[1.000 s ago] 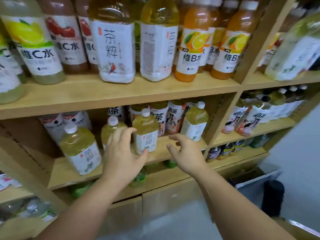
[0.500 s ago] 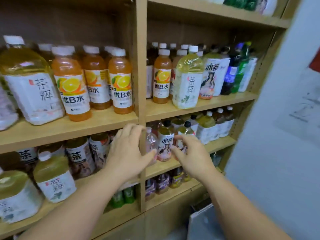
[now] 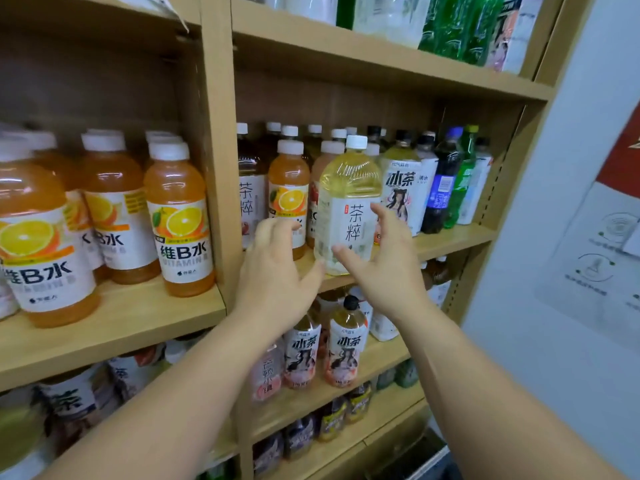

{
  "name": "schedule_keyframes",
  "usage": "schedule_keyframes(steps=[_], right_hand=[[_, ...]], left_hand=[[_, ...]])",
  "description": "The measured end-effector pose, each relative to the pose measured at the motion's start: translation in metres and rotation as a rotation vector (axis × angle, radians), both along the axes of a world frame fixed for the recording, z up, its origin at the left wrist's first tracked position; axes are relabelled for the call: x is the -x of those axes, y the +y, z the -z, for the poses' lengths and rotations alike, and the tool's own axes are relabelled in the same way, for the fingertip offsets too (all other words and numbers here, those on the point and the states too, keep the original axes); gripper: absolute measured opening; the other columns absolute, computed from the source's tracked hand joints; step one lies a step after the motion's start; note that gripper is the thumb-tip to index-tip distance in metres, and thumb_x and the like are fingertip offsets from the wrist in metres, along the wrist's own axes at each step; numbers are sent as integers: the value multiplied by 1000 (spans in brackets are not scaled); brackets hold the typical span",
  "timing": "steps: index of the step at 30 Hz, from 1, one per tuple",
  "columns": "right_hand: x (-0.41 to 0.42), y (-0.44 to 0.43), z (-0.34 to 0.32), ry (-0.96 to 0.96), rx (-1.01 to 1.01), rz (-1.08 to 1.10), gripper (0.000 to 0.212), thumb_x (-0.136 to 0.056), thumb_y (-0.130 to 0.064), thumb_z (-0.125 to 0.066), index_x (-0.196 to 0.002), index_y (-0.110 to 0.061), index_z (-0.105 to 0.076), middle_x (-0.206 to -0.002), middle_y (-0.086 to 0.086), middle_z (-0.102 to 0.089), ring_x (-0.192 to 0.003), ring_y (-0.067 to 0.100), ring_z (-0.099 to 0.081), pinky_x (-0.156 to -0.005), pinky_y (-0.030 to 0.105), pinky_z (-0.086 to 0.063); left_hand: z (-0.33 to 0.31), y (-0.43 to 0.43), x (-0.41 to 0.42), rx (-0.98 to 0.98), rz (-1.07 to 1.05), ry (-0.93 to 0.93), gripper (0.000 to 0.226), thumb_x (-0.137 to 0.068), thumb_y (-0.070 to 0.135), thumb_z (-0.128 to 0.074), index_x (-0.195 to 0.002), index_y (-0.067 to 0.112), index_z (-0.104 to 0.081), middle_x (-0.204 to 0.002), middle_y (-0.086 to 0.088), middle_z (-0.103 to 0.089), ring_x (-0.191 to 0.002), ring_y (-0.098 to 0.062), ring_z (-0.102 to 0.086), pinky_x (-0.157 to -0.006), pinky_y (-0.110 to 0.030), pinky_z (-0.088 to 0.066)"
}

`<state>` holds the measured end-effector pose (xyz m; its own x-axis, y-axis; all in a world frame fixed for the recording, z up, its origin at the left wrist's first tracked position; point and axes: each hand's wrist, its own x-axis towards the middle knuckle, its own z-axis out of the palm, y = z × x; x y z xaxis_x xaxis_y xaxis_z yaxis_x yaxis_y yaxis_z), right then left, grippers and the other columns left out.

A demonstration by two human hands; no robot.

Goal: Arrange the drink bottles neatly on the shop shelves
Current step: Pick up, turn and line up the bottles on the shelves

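- Shelves point(image 3: 214, 133): wooden unit, two bays split by an upright, with drink bottles on every level.
- Orange bottles point(image 3: 178, 220): white-capped, ranked to the front edge of the left bay's middle shelf.
- Tea bottle point(image 3: 349, 188): pale yellow, white cap, upright at the front edge of the right bay's middle shelf.
- Left hand point(image 3: 277, 278): fingers spread and relaxed, holding nothing, just left of the tea bottle.
- Right hand point(image 3: 384, 268): fingers loose and apart before the tea bottle's label; contact cannot be told.

Both hands raised and open, palms facing each other.
Left hand point(image 3: 277, 275) and right hand point(image 3: 384, 271) close together, fingers loosely bent, thumbs near each other; bare forearms point(image 3: 194, 393) stretched upward.
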<state>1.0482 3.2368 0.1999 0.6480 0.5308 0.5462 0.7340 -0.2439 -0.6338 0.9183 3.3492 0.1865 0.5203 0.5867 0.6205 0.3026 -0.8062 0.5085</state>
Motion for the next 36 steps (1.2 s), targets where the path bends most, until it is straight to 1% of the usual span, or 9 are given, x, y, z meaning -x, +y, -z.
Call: schedule_keyframes(steps=[3,7,14,17,20,24,28,32,36], right_hand=[[-12,20,-3,32,-58,-7,107,-78,-58,-78,-159,-33,-14,-160,3,-28,-149,18,-25,-119,37,-27],[-23,39,1,20,-130,-4,124,-73,-54,-85,-161,-35,0,-163,0,-22,-150,13,-18,-112,27,-17],[-43,48,9,28,-187,-104,123,-79,-34,-85,-160,-39,7,-158,-2,-27,-112,-19,-17,-97,9,-23],[-56,43,10,53,-204,-132,123,-79,-33,-83,-158,-44,9,-158,-2,-26,-114,-15,-19,-99,20,-26],[-70,37,8,33,-178,-130,123,-80,-31,-83,-159,-40,11,-161,-1,-23,-109,-15,-18,-97,19,-24],[-83,35,10,-18,-136,-140,126,-81,-40,-82,-157,-40,18,-160,3,-22,-139,9,-24,-103,25,-23],[-89,34,15,-30,-115,-179,128,-79,-48,-81,-155,-44,21,-162,5,-20,-148,21,-23,-114,38,-29],[-91,28,13,-44,-102,-141,122,-78,-53,-79,-158,-39,12,-163,9,-18,-151,25,-18,-120,47,-24],[-77,16,8,-340,-323,-93,89,-89,-54,-65,-157,-19,-21,-159,18,-26,-149,37,-24,-121,54,-22]], left_hand=[[-2,10,-18,3,-31,-75,63,-91,40,-66,-144,17,-43,-148,-1,-39,-137,-20,-39,-110,-33,-34],[-1,21,-37,97,-75,-109,71,-91,36,-67,-152,18,-34,-158,-3,-29,-146,-24,-32,-116,-38,-30],[2,41,-60,223,-166,-165,83,-90,24,-72,-157,20,-24,-155,-5,-35,-143,-22,-36,-109,-29,-27],[0,49,-70,299,-217,-191,80,-88,24,-73,-154,20,-28,-148,-6,-43,-137,-24,-43,-111,-37,-37],[-2,55,-83,355,-278,-213,68,-84,30,-76,-142,19,-41,-136,-6,-53,-126,-26,-52,-105,-47,-47],[-1,59,-98,398,-335,-269,62,-80,38,-82,-126,19,-46,-124,-5,-60,-115,-26,-59,-97,-48,-53],[-2,59,-104,372,-389,-273,56,-81,31,-83,-123,15,-49,-121,-7,-62,-114,-28,-60,-96,-46,-53],[0,38,-97,342,-350,-305,56,-81,31,-83,-126,19,-51,-120,0,-62,-113,-20,-61,-95,-39,-53],[-3,-8,-71,289,-227,-311,64,-83,35,-80,-137,30,-46,-125,14,-61,-115,-7,-58,-98,-30,-50]])
